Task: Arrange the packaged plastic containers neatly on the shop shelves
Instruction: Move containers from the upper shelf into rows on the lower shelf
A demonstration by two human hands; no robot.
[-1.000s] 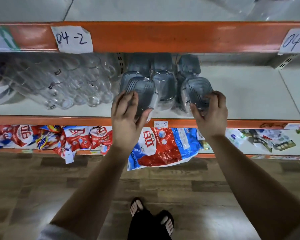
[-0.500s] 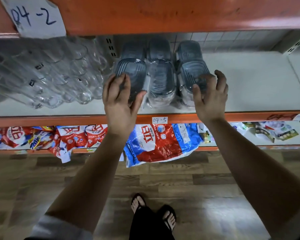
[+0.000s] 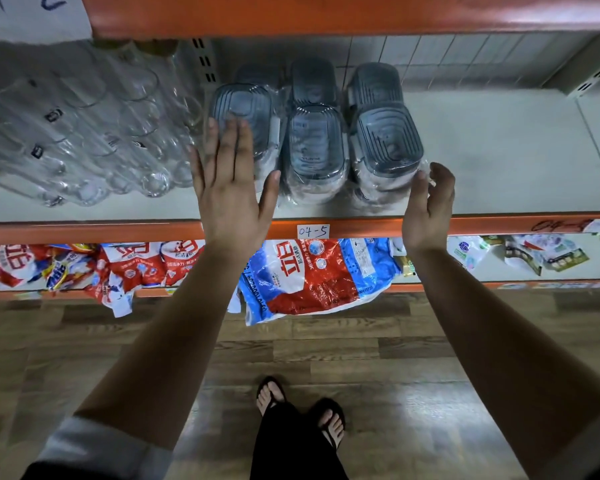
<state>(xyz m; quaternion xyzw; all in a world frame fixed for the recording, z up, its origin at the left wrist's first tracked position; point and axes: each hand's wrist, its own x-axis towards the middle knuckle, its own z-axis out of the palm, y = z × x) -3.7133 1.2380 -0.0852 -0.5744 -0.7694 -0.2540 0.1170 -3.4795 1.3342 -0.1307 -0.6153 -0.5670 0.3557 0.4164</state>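
On white shelf [image 3: 516, 161], wood floor [image 3: 395, 358] below: left hand [image 3: 231, 199] fingers [image 3: 229, 140] flat on wrapped containers [image 3: 385, 140]; right hand [image 3: 426, 206] relaxed, maybe touching.

The left hand [image 3: 229, 188] hides the left container pack's [image 3: 246, 109] front.

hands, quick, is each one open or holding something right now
Left hand: open, fingers straight and flat on the left container pack.
Right hand: open, fingers loosely curled beside the right container pack, holding nothing.
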